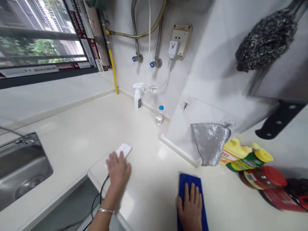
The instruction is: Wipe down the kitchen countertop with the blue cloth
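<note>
My left hand (118,168) lies over the near end of a flat white rectangular device (124,149) on the cream countertop (149,179). Its fingers are stretched and slightly apart, and they hide part of the device. A black cable (102,189) comes out from beside that hand and drops past the counter edge. On the right, my right hand (191,208) rests palm down, fingers extended, on a folded blue cloth (192,180). The cloth lies flat on the counter, its near part running out of view at the bottom.
A steel sink (26,170) is at left. By the back wall stand a white spray bottle (138,98) and a small blue-capped bottle (159,116). A silver mitt-like piece (211,141) hangs at the wall corner. Several bottles and jars, including a red-lidded jar (264,177), line the right.
</note>
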Demonstrator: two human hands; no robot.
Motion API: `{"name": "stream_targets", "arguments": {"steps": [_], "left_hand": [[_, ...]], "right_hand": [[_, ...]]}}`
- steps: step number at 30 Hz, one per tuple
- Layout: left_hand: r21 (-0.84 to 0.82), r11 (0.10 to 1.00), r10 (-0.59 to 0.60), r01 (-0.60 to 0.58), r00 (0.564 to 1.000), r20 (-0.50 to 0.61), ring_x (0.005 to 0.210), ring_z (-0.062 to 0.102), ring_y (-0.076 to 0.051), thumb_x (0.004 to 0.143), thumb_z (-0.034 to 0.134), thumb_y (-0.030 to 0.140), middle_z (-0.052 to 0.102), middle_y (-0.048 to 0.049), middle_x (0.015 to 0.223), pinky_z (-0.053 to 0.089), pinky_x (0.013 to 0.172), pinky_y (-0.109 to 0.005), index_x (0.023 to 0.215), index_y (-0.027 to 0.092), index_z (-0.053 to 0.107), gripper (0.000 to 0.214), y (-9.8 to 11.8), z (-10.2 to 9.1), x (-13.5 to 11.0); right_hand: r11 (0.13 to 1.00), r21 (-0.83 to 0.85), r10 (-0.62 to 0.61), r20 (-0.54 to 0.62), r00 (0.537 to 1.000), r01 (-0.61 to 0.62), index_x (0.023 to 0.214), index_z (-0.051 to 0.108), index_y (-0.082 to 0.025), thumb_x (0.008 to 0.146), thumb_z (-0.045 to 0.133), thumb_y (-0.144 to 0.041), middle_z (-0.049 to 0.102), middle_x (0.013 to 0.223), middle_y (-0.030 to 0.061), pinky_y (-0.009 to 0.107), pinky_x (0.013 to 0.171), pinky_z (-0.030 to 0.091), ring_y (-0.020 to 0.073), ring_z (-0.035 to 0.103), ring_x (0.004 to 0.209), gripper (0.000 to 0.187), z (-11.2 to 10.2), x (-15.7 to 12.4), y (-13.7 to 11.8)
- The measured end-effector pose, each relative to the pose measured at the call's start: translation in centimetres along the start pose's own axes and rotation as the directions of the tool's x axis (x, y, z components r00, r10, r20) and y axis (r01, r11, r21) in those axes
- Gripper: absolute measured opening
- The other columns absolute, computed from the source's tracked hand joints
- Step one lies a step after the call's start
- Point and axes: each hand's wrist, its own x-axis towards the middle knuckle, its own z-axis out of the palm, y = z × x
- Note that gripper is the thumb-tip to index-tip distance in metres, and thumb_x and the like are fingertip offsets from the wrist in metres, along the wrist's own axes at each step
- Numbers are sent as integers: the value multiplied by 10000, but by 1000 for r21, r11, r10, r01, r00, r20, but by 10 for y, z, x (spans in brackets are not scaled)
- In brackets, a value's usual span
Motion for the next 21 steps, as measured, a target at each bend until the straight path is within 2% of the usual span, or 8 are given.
{"name": "stream_targets", "arguments": {"steps": [2, 5, 8, 11, 14, 18, 21], "left_hand": [[16, 999, -41, 41, 999, 13, 1391, 399, -518, 925, 456, 398, 454, -367, 1441, 340, 1119, -726, 1442, -32, 439, 672, -22, -4, 12], [77, 997, -41, 33, 994, 101, 1123, 583, -433, 954, 392, 494, 592, -305, 1261, 509, 922, -584, 1456, -2, 444, 708, -38, -3, 22], [163, 986, -49, 24, 987, 151, 1060, 584, -395, 979, 325, 510, 599, -283, 1266, 515, 853, -517, 1481, 17, 422, 711, -44, 0, 28], [180, 983, -73, 42, 983, 167, 1082, 577, -401, 987, 288, 509, 591, -269, 1292, 505, 883, -516, 1484, 41, 425, 696, -51, -4, 36], [183, 980, -113, 75, 973, 203, 1093, 574, -425, 984, 226, 530, 589, -252, 1289, 502, 905, -536, 1506, 70, 387, 714, -67, -16, 51], [191, 966, -215, 175, 952, 216, 1045, 583, -439, 947, 197, 610, 602, -225, 1256, 509, 899, -556, 1519, 108, 354, 777, -97, -27, 74], [186, 963, -234, 196, 949, 210, 971, 593, -432, 908, 224, 671, 623, -210, 1194, 527, 842, -559, 1526, 132, 347, 829, -116, -25, 84]], "right_hand": [[998, 36, -53, 0, 999, 53, 1642, 160, -136, 958, 442, -412, 88, 1725, 180, 698, 1163, 339, 437, 125, 1574, 790, 10, 21, -29], [991, 108, -80, 15, 997, 78, 1655, 51, -212, 941, 504, -358, 34, 1735, 121, 720, 1158, 338, 441, 105, 1577, 858, 22, 49, -66], [983, 174, -75, 60, 995, 64, 1654, 36, -232, 943, 528, -330, 10, 1734, 107, 741, 1166, 317, 449, 87, 1576, 871, 33, 71, -96], [970, 234, -102, 120, 988, 71, 1651, 31, -250, 953, 561, -394, 34, 1732, 95, 760, 1175, 298, 451, 79, 1576, 888, 41, 86, -120], [959, 276, -132, 221, 966, 68, 1650, 46, -245, 969, 549, -478, 35, 1729, 97, 770, 1193, 266, 456, 64, 1574, 878, 46, 102, -140], [952, 299, -168, 353, 921, 60, 1647, 56, -220, 984, 520, -500, 26, 1726, 93, 762, 1224, 210, 454, 4, 1572, 856, 40, 138, -171], [929, 356, -249, 405, 880, 99, 1645, 69, -202, 990, 526, -500, -49, 1716, 114, 719, 1250, 188, 447, -10, 1570, 853, 30, 175, -195]]}}
